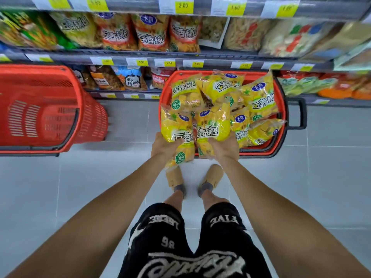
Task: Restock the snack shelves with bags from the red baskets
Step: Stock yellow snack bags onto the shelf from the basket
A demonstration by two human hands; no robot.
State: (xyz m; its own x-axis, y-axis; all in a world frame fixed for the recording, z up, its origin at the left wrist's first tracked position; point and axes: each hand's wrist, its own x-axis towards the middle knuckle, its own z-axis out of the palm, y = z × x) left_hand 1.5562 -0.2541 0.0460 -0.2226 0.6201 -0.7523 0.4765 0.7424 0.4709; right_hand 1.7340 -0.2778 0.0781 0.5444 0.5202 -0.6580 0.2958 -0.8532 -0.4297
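Two yellow snack bags are up in front of me, one in each grip. My left grip [165, 146] is clenched round the lower half of the left yellow bag [176, 127], and my right grip [224, 147] is clenched round the lower half of the right yellow bag [213, 125]. The two bags touch side by side, their inner edges overlapping. Both carry big white outlined characters reading 豆香锅巴, a blue oval logo near the top and a round green seal lower down; the small print is too fine for me to read. They hang over the near rim of the full red basket [282, 109], which stands in front of the shelves and holds a heap of loose yellow bags [259, 97] with the same lettering. The second red basket [40, 109] sits well apart to the left, its slotted inside turned towards me. On the middle shelf [220, 55] a row of red-orange bags [152, 35] shows the same 豆香锅巴 name, with a paler yellow bag [80, 29] just beside them on the left. Yellow price tags on the top rail read 2.00 [183, 6] and 1.00 [235, 7]. The rail below has 5.90 [141, 62] twice and then 5.80 [197, 64]; the other tags are blurred. On the lowest shelf a blue bag [131, 79] reads 虾片酥. My black shorts [164, 237] bear white lettering that I cannot make out from this angle.
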